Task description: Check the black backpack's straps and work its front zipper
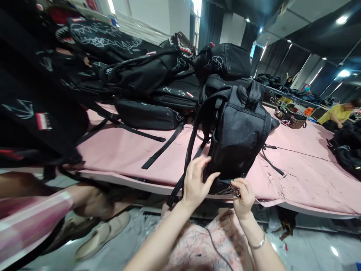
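Observation:
A black backpack [239,139] stands upright at the table's front edge, its shoulder straps hanging on the left. My left hand [195,182] is at the lower left of the backpack, thumb spread from the fingers, which reach against its side. My right hand [244,195] is closed at the bottom right corner, fingers pinched together. A small dark, shiny thing shows at its fingertips; its kind is unclear. Beside it, a brown patterned patch [225,189] shows at the backpack's lower edge.
More black bags [152,113] are heaped on the pink-covered table [126,150] behind and to the left. A patterned shark-mouth bag [291,117] lies farther right. A person in a yellow top [335,114] sits across the table. Another person's legs [93,199] are close on my left.

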Demonstrator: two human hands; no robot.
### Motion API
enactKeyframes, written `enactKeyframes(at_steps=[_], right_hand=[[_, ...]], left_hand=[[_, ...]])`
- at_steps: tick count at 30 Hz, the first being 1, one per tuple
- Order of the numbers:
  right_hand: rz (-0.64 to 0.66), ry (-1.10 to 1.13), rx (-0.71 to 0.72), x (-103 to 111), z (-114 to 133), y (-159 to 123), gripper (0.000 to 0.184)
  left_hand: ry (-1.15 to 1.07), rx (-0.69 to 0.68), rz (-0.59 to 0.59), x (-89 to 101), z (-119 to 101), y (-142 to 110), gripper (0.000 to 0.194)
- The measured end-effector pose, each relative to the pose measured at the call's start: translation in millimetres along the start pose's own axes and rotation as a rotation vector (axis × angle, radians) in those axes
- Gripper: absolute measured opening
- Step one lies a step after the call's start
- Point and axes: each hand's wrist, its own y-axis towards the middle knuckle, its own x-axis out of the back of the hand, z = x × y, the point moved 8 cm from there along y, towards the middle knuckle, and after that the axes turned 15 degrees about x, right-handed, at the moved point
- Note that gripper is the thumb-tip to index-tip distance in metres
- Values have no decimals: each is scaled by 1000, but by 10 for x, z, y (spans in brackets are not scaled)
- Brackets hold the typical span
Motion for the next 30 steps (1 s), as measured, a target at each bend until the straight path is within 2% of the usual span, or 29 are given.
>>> enactKeyframes(at_steps=[2, 5, 7, 9, 13, 20, 26, 30], right_hand=[[-29, 3, 9, 7, 5, 22, 33], [-48, 20, -11, 27, 1, 32, 23], [-64, 26, -14, 51, 11, 26, 19], [-64, 32, -12, 57, 27, 18, 18], [-39, 49, -4, 29, 56, 9, 20], [-8, 9, 96, 71, 142, 24, 26], [4, -35, 78, 71, 98, 21, 30], [-3, 46, 82, -15, 53, 3, 30]], left_hand=[[52, -148, 91, -25, -129, -178, 29], [181, -232, 253, -160, -193, -338, 20], [233, -218, 277, -216, -183, -361, 14], [229, -174, 252, -236, -159, -349, 11], [188, -126, 178, -234, -125, -341, 18], [185, -128, 187, -219, -94, -334, 17], [209, -90, 272, -216, -123, -277, 16], [320, -12, 451, -254, -211, -167, 20]])
